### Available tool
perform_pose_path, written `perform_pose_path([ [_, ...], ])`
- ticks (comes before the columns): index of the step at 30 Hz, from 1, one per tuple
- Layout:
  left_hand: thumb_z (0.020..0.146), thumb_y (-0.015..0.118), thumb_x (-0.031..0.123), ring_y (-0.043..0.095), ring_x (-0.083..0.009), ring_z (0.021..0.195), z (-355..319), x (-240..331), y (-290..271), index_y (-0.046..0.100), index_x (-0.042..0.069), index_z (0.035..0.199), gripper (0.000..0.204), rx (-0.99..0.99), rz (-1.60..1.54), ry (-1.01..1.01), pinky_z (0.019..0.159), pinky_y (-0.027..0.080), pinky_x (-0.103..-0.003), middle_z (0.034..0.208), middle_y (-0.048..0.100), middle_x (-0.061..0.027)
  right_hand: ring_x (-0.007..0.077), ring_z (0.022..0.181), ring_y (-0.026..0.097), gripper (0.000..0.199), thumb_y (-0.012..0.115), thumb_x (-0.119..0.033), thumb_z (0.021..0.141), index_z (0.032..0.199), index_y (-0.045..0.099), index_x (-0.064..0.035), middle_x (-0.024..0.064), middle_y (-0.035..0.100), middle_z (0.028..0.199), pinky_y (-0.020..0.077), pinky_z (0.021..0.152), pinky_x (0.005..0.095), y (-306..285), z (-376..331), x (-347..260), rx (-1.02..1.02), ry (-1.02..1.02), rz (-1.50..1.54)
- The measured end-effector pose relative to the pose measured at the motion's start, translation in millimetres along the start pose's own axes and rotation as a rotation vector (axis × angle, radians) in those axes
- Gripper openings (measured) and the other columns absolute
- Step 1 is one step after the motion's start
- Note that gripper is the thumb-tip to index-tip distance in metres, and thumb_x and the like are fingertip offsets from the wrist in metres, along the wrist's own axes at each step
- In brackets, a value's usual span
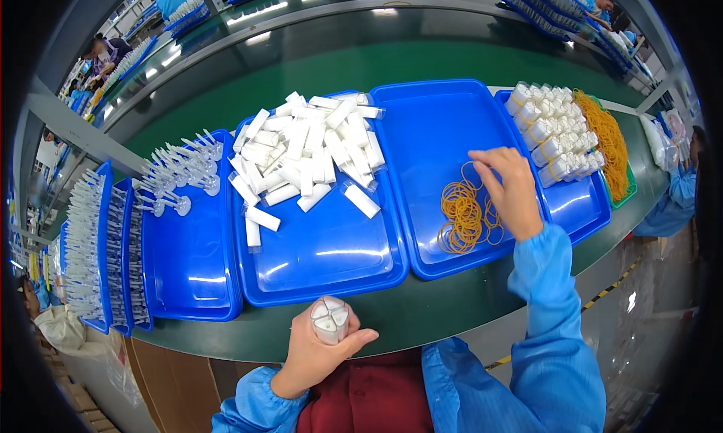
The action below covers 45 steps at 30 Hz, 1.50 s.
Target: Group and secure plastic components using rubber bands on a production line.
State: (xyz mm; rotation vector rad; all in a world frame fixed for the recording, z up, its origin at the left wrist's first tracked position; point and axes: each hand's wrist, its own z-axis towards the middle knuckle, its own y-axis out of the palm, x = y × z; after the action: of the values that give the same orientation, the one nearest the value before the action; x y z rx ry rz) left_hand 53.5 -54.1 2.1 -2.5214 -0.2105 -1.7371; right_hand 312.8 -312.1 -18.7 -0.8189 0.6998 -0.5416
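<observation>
My left hand (305,354) is wrapped round a small bundle of white packs in clear sleeves (330,321), held upright near the table's front edge. Over the blue tray on the right, my right hand (512,188) has thumb and fingertips drawn together on a yellow-brown rubber band (468,171). Just below those fingers, a loose pile of rubber bands (459,218) lies on the tray's bottom. A heap of single white sleeved packs (305,143) fills the far half of the middle blue tray (324,263).
Banded bundles (553,132) stand in a blue tray at right, beside a green basket (629,184) heaped with rubber bands (602,143). On the left, a blue tray (188,282) holds clear plastic stemmed pieces (184,166); stacked trays (105,245) stand beyond. Other people work farther off.
</observation>
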Motion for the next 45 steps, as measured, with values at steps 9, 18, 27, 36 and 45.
perform_pose_path([
  [9,0.08,0.081,-0.001,0.065,-0.013,0.061,-1,1,-1,0.058,0.0,0.094,0.027,0.187,-0.011,0.068,0.05,0.048,-0.025,0.073,0.067,-0.0093,0.0277,0.091,0.061,0.007,0.066,-0.008,0.092,0.094,0.062,-0.0029,0.0103,0.064,0.092,0.0477,0.082,0.0386,13,13,9,-0.026,0.161,0.236],
  [18,0.082,0.083,0.0,0.069,-0.0156,0.101,27,9,10,0.057,0.004,0.087,0.027,0.21,-0.329,0.44,0.087,0.056,-0.03,0.109,0.073,-0.0157,0.0276,0.077,0.06,0.019,0.073,0.0,0.084,0.098,0.061,-0.0039,0.0081,0.065,0.093,0.0422,0.071,0.0378,8,-19,-170,-0.187,-0.197,0.583],
  [27,0.083,0.078,-0.001,0.073,-0.0223,0.087,8,11,-12,0.057,0.002,0.089,0.022,-0.033,-0.523,0.08,0.079,0.06,-0.036,0.081,0.067,-0.009,0.025,0.111,0.068,0.056,0.074,-0.002,0.088,0.137,0.046,0.0015,0.0181,0.068,0.121,0.051,0.098,0.0392,26,-36,-191,-0.19,0.032,1.238],
  [36,0.076,0.087,0.007,0.06,-0.0073,0.067,0,10,-35,0.064,0.004,0.1,0.034,-0.048,-0.002,0.22,0.06,0.051,-0.025,0.075,0.065,-0.0021,0.0209,0.093,0.069,0.062,0.085,-0.049,0.071,0.117,0.066,-0.0109,0.0049,0.073,0.099,0.0439,0.1,0.0417,24,0,-175,-0.552,-0.543,0.493],
  [45,0.087,0.073,0.004,0.048,-0.011,0.05,3,16,-59,0.059,0.004,0.099,0.018,0.536,-0.505,0.284,0.047,0.041,-0.024,0.065,0.054,-0.0038,0.0199,0.102,0.066,0.045,0.051,-0.039,0.102,0.119,0.066,0.0003,0.0087,0.071,0.107,0.044,0.09,0.0315,-1,-10,-190,-0.524,0.084,2.095],
])
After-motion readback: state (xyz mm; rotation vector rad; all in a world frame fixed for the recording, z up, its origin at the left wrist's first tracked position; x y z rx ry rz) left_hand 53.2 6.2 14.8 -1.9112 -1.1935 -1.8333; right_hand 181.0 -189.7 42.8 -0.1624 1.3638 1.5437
